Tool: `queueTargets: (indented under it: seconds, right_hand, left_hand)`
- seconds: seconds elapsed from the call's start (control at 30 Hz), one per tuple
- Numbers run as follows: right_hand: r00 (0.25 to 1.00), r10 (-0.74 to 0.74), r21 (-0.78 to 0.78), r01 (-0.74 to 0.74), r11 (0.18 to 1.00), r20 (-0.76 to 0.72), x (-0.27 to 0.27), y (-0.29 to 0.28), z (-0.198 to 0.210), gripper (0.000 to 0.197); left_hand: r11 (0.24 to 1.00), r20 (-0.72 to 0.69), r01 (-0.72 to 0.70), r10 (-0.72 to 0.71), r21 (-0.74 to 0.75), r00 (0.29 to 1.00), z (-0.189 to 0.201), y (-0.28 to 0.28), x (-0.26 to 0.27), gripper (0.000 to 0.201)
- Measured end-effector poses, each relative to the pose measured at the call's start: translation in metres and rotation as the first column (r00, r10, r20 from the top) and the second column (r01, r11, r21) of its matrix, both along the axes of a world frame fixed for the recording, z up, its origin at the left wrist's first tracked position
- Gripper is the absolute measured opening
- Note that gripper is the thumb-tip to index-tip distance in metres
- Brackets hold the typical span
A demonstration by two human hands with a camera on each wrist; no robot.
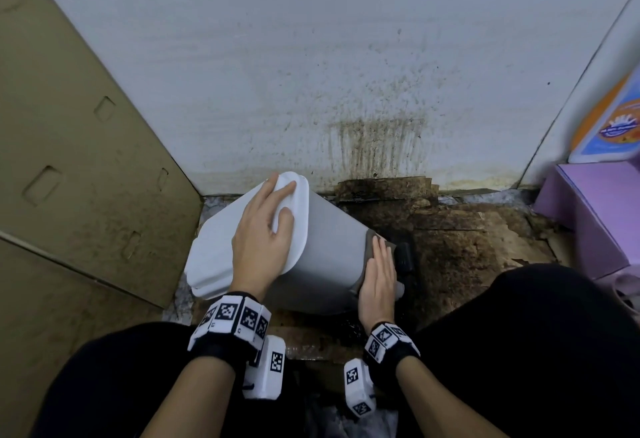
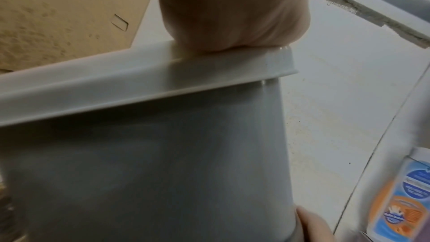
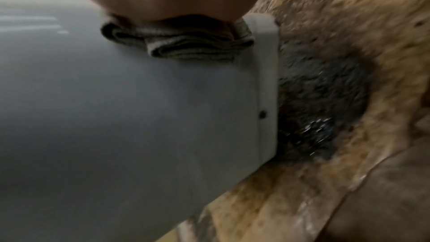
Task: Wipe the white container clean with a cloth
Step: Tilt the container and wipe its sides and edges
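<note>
The white container (image 1: 325,250), a lidded bin, lies tilted on the floor with its lid (image 1: 214,257) facing left. My left hand (image 1: 266,226) rests flat on the lid with its fingers spread and straight. In the left wrist view the heel of that hand (image 2: 232,16) sits on the lid's rim (image 2: 139,84). My right hand (image 1: 379,271) lies flat on the container's side near its base. It presses a folded grey-brown cloth (image 3: 186,43) against the wall. Only an edge of the cloth (image 1: 371,242) shows in the head view.
A cardboard sheet (image 1: 86,160) leans at the left. The white wall (image 1: 346,57) behind is stained brown. Wet, dirty cardboard (image 1: 467,247) covers the floor. A purple box (image 1: 588,212) and an orange-and-blue package (image 1: 616,119) stand at the right. A black pedal (image 1: 403,257) sticks out at the bin's base.
</note>
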State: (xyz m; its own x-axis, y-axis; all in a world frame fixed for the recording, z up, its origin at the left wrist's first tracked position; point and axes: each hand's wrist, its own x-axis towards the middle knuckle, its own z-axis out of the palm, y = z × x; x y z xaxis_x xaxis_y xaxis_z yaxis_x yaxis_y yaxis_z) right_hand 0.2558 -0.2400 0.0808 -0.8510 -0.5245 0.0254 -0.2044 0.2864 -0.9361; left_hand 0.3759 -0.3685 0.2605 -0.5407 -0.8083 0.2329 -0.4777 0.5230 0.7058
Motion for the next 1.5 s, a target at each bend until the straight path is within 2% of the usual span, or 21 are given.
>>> queueTargets:
  seconds: [0.13,0.27,0.4,0.5,0.57,0.77,0.93,1.03,1.23,1.5]
  right_hand:
    - [0.998,-0.019,-0.024,0.02,0.999,0.055,0.005,-0.017,0.017,0.061]
    - [0.998,0.025,-0.086,-0.02,0.996,0.059,0.03,-0.037,0.06,0.072]
    - [0.984,0.18,-0.156,-0.177,0.972,0.005,0.052,-0.05,0.104,0.057]
    - [0.966,0.238,-0.161,-0.253,0.954,-0.104,0.057,-0.048,0.114,0.055]
    - [0.957,0.237,-0.148,-0.262,0.954,-0.166,0.057,-0.045,0.113,0.056]
    - [0.952,0.21,-0.054,-0.227,0.972,-0.223,0.056,-0.045,0.11,0.053]
    - [0.947,0.234,-0.087,-0.258,0.962,-0.222,0.045,-0.043,0.103,0.053]
    - [0.955,0.249,-0.045,-0.259,0.965,-0.161,0.027,-0.04,0.086,0.053]
    - [0.991,0.131,0.099,-0.134,0.986,0.038,-0.017,-0.014,0.034,0.049]
    - [0.981,0.161,0.131,-0.175,0.976,0.11,-0.026,-0.007,0.03,0.053]
  left_hand:
    - [1.0,0.008,-0.013,0.013,0.013,1.0,0.002,-0.002,-0.001,0.043]
    - [1.0,0.011,-0.023,0.022,0.002,1.0,0.002,-0.003,-0.003,0.043]
    - [1.0,0.008,-0.019,0.019,-0.006,1.0,0.002,-0.002,-0.002,0.042]
    - [1.0,0.004,-0.022,0.022,0.001,1.0,0.002,-0.001,0.0,0.043]
    - [1.0,0.001,-0.02,0.02,0.001,1.0,0.002,-0.001,0.001,0.042]
    - [1.0,0.011,-0.014,0.014,0.002,1.0,0.002,0.0,-0.001,0.043]
    - [1.0,0.009,-0.005,0.005,-0.004,1.0,0.001,-0.001,-0.002,0.043]
    - [1.0,0.0,-0.005,0.005,-0.004,1.0,0.002,-0.001,0.0,0.043]
    - [1.0,-0.001,0.009,-0.009,0.003,1.0,0.003,0.004,-0.002,0.044]
    - [1.0,0.019,0.012,-0.012,-0.015,1.0,0.003,0.01,-0.01,0.042]
